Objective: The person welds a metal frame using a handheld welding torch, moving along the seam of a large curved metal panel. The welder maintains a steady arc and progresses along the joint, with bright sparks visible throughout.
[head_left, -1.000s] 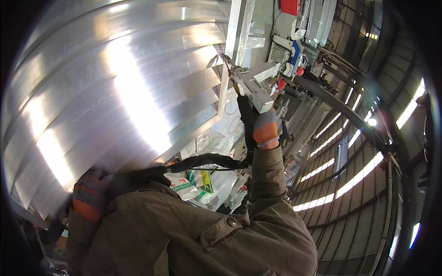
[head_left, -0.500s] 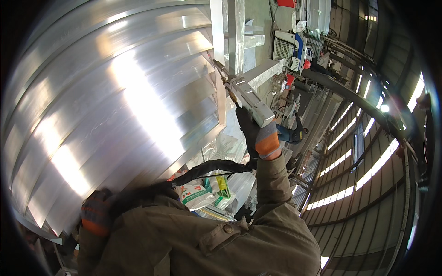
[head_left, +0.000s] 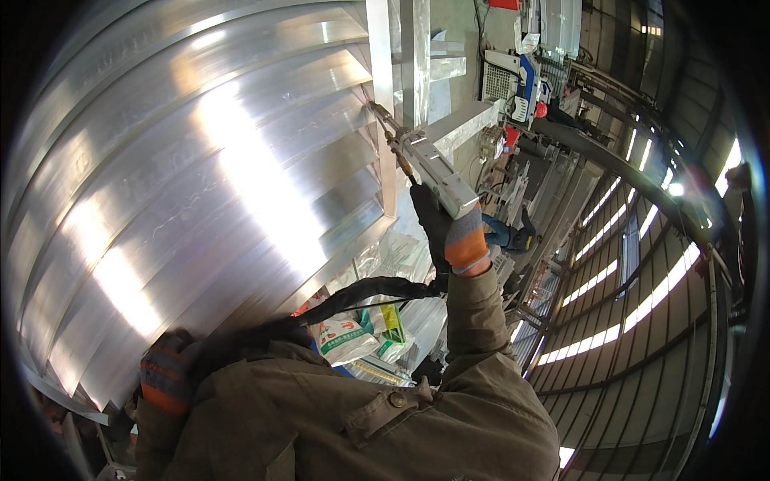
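Observation:
My gloved right hand (head_left: 449, 232) is wrapped round the grip of a welding torch (head_left: 439, 178) with a silver, box-shaped body and a brass-coloured fitting. Its narrow front end lies against the rim of a large slatted aluminium panel (head_left: 265, 152); whether the tip touches cannot be made out. From the grip, a black-sleeved hose (head_left: 365, 290) runs left toward my body. My left hand (head_left: 167, 373), in a grey and orange glove with dark fingers, is at the panel's lower edge, and its fingers are mostly hidden in shadow.
An aluminium frame bar (head_left: 461, 122) juts right from the panel. White and green bags (head_left: 345, 337) lie below the hose. Farther right are a person (head_left: 515, 232) in dark clothes and a white and blue machine (head_left: 509, 84).
The view has shifted slightly, so the background sits a little farther right. Both hands and the welding torch stay nearly in place.

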The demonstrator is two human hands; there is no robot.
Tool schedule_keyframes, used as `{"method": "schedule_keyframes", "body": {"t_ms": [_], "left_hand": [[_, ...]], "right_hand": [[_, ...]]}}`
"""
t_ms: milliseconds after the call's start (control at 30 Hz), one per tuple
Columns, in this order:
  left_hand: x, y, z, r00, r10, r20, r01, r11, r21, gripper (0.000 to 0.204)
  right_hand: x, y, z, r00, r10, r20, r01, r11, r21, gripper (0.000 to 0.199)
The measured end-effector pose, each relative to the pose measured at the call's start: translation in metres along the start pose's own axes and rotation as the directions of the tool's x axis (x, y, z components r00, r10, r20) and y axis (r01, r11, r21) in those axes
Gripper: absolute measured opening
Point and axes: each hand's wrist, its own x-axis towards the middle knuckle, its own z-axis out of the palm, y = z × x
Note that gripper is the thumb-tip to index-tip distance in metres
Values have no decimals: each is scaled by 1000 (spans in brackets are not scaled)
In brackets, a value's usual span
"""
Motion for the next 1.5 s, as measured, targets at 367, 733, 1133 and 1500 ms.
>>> {"method": "schedule_keyframes", "body": {"t_ms": [367, 733, 1133, 1500], "left_hand": [[-3, -3, 2, 1000, 23, 1, -23, 1000, 2, 33], [-1, -5, -2, 999, 28, 24, -26, 998, -57, 40], [0, -2, -5, 999, 9, 51, -4, 996, -93, 45], [-1, -7, -5, 995, 30, 90, -23, 997, -79, 65]], "right_hand": [[2, 9, -2, 989, -129, 72, 137, 983, -126, 25], [0, 7, 3, 998, -64, -8, 62, 990, -130, 26], [-2, -5, 6, 998, -47, -49, 33, 966, -258, 29], [-2, 1, 7, 997, -66, -34, 54, 962, -268, 29]]}}
